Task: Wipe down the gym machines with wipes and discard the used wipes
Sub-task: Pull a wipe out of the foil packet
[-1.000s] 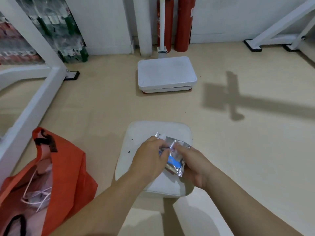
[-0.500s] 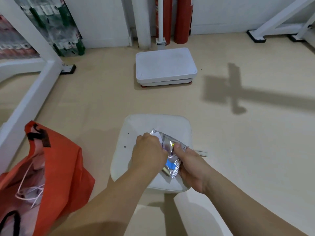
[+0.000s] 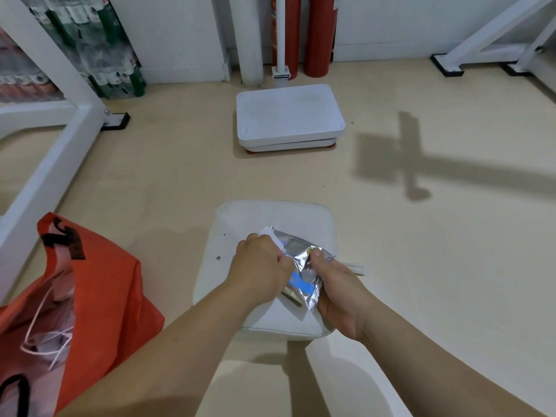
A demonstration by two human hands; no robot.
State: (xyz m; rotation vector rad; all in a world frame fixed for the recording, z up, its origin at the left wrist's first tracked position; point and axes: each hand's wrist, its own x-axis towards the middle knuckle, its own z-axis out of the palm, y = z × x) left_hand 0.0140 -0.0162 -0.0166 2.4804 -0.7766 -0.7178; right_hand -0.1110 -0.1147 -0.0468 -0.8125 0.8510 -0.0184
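Above the white seat pad (image 3: 240,224), your left hand (image 3: 258,266) grips the top of the foil wipe packet (image 3: 301,266), where the corner of a white wipe (image 3: 270,233) appears to show. Your right hand (image 3: 337,290) pinches the packet's right edge. Risk: a hard tug may tear the wipe or drop the packet onto the floor (image 3: 421,266).

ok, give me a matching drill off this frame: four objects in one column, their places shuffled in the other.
1 foil wipe packet
2 orange bag
3 white platform scale
4 red cylinders

A upright against the far wall
B pinched between left hand and right hand
C near left, mouth open
D lying flat beyond the seat pad

Pairs: 1-B, 2-C, 3-D, 4-A
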